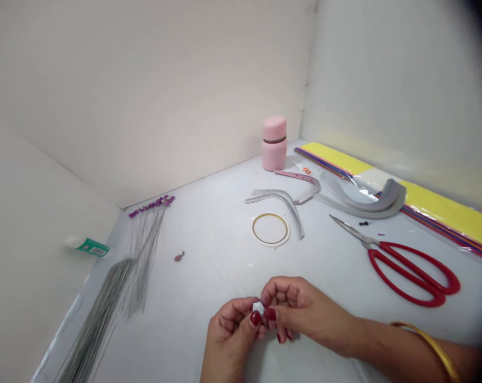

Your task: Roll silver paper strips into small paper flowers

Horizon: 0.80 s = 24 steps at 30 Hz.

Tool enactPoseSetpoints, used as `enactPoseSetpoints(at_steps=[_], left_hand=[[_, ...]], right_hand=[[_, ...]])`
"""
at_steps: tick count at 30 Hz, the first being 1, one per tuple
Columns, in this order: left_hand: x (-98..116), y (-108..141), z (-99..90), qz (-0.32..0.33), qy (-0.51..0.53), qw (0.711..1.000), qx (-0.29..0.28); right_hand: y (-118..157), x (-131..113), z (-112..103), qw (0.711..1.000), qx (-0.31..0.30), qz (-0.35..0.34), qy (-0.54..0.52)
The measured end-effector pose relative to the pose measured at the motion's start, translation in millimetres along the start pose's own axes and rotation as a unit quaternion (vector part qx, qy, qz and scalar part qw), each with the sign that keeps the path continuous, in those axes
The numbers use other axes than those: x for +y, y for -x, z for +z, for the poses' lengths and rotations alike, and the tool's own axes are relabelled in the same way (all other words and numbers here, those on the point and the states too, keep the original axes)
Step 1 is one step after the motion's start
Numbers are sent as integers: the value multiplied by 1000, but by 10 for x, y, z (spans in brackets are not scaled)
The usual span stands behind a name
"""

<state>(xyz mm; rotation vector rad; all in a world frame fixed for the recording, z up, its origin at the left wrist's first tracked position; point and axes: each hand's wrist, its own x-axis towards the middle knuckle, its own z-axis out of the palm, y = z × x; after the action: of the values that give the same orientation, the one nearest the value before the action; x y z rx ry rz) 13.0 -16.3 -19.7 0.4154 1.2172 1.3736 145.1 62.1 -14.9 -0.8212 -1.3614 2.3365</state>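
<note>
The white-covered table (209, 255) is holding a lot of craft stuff, with a bundle of thin wire stems (97, 308) lying well left of the hands. My left hand (228, 330) and right hand (300, 308) are coming together, both pinching a small white bit (258, 307), while red-handled scissors (408, 254) are sitting off to the right.

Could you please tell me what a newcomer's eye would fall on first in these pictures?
The eye goes first to the left hand and right hand at bottom centre, with dark red nails, holding a small white piece between their fingers. To their right lie large red-handled scissors, and a pink cylindrical container stands upright near the far corner.
</note>
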Motion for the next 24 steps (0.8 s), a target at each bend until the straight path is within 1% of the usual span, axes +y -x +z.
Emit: enactPoseSetpoints(at_steps=[3, 8, 10, 13, 16, 18, 19, 21, 24], left_hand=[[-13, -1, 12, -17, 24, 999, 17], [-66, 2, 27, -19, 38, 999, 21], [-81, 12, 35, 7, 15, 999, 27], [-86, 46, 44, 74, -68, 994, 48], [-79, 81, 34, 152, -163, 973, 64], [-75, 92, 17, 203, -210, 955, 60], [-73, 93, 8, 218, -218, 950, 52], [-68, 84, -8, 221, -205, 953, 32], [-61, 58, -16, 184, -151, 971, 28]], right_hand=[[1, -1, -4, 1000, 2, 2, 3], [13, 8, 16, 1000, 16, -2, 14], [12, 10, 32, 1000, 27, 0, 12], [3, 17, 42, 999, 43, -5, 21], [-4, 28, 32, 998, 43, -2, 36], [-4, 33, 22, 999, 34, 3, 41], [-3, 34, 18, 999, 27, 2, 40], [-1, 34, 12, 999, 15, -3, 35], [2, 26, 1, 1000, 8, -2, 28]])
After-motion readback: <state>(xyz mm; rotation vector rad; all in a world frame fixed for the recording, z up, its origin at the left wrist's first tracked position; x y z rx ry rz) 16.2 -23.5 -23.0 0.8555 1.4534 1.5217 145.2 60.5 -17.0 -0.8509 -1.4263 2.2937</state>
